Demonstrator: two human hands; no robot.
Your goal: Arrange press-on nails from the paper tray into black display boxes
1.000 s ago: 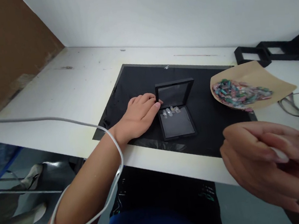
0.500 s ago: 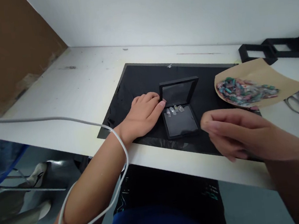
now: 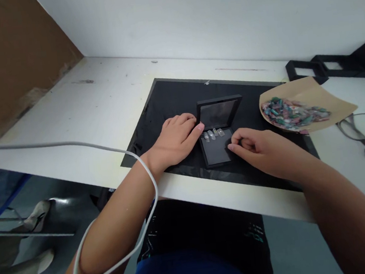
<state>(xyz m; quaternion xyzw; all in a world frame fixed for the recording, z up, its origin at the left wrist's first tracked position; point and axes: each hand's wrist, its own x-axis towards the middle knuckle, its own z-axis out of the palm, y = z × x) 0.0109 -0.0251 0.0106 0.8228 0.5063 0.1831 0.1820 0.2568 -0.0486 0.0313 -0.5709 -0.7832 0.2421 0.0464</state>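
Note:
A black hinged case [image 3: 217, 152] stands with its lid raised on a black mat [image 3: 171, 95]. Along the back of its dark inner pad lies a row of several small clear, shiny pieces [image 3: 214, 134] that look like press-on nails. My left hand [image 3: 179, 139] rests open on the mat, with its thumb against the case's left edge near the hinge. Over the right side of the case is my right hand [image 3: 258, 148], its fingers curled and its thumb and forefinger close together at the pad. Anything between those fingertips is too small to make out.
Right of the case, brown paper [image 3: 332, 98] holds a heap of small colourful wrapped pieces [image 3: 292, 113]. Glasses [image 3: 363, 138] lie at the right, and black frames [image 3: 313, 68] stand behind. A white cable [image 3: 104, 148] loops around my left forearm.
My right hand has moved left, from beside the case to over its right side. The left hand stays by the case. The view has shifted slightly.

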